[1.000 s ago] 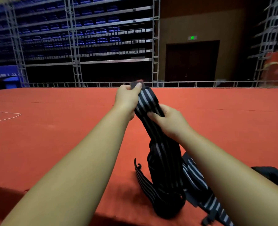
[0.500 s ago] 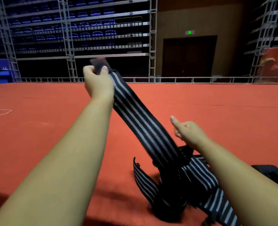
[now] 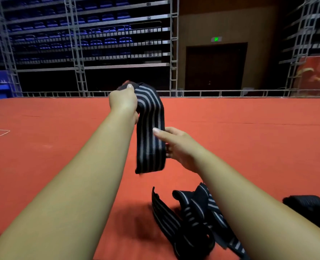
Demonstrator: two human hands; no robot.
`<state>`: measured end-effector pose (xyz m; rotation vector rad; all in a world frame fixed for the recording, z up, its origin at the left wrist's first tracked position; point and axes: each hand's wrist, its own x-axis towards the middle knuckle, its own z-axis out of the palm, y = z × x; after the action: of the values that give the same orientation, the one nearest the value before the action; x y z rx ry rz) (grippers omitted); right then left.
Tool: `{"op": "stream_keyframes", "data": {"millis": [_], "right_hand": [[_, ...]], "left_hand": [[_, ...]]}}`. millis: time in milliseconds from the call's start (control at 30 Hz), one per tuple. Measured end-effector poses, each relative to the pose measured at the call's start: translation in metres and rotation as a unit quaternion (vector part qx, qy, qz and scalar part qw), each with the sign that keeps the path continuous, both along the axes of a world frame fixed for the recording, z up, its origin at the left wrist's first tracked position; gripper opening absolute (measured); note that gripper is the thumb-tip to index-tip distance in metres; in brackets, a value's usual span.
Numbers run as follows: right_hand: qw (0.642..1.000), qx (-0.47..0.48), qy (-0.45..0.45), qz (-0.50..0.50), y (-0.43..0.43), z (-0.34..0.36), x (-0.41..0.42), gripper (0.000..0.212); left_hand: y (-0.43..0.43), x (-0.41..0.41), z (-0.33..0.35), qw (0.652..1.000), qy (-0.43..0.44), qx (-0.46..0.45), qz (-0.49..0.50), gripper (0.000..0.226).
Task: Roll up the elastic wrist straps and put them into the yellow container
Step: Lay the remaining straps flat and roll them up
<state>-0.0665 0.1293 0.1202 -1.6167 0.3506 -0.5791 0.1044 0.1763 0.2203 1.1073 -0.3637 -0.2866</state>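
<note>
ok so on my feed the left hand (image 3: 123, 102) is up in front, fist closed round the top end of one striped wrist strap (image 3: 149, 128), thumb folded over the top. The strap is black with grey stripes and hangs straight down from there, its loose bottom end in the air, clear of the floor. The right hand (image 3: 179, 147) is lower and just to the right, pinching the strap's right edge about halfway down, thumb on the front and fingers tucked behind. So both hands have hold of the same strap.

Under the right forearm there's a pile of more straps (image 3: 191, 214), same stripes, tangled up on the red floor (image 3: 43, 166). Can't tell how many are in it. On the other side of that forearm, at the right edge, another dark bundle (image 3: 309, 203) lies on the floor, too dark for me to say what it is.

Further out: a white line (image 3: 0, 132) on the floor at far left, a low metal railing (image 3: 211, 92) along the far edge, scaffold stands with blue seats (image 3: 108, 41), and a dark door (image 3: 215, 66) with a green sign (image 3: 216, 39) above it
</note>
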Motion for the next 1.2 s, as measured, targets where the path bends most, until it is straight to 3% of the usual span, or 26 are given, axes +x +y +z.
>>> {"op": "stream_keyframes", "data": {"millis": [100,300,467,667,800,900,967,1067,1200], "right_hand": [[0.996,0.067,-0.035,0.036,0.004,-0.005,-0.001,0.030],[0.993,0.107,-0.018,0.041,0.012,-0.009,-0.007,0.024],[0.985,0.118,0.065,0.111,0.023,-0.010,-0.020,0.036],[0.953,0.111,0.215,0.182,0.035,-0.064,0.009,0.022],[0.925,-0.044,0.357,0.124,0.038,-0.130,0.052,0.020],[0.855,-0.233,0.454,0.097,0.040,-0.167,0.083,0.021],[0.806,-0.356,0.465,0.080,0.038,-0.179,0.096,0.024],[0.807,-0.395,0.436,0.046,0.029,-0.187,0.110,0.020],[0.822,-0.376,0.426,0.045,0.015,-0.208,0.132,0.026]], "left_hand": [[0.008,0.002,0.007,0.999,0.029,-0.003,-0.025,0.021],[0.019,0.006,0.003,0.999,-0.031,0.028,0.002,0.025],[0.036,0.013,-0.016,0.993,-0.081,0.083,-0.015,0.011],[0.066,0.044,-0.083,0.981,-0.097,0.168,-0.025,0.017],[0.081,0.077,-0.154,0.968,-0.049,0.243,-0.037,0.014],[0.091,0.098,-0.203,0.954,-0.050,0.294,-0.023,0.021],[0.095,0.115,-0.225,0.956,-0.055,0.287,0.001,0.023],[0.093,0.141,-0.243,0.953,-0.045,0.298,0.018,0.017],[0.075,0.173,-0.261,0.966,0.008,0.256,0.015,0.023]]}}
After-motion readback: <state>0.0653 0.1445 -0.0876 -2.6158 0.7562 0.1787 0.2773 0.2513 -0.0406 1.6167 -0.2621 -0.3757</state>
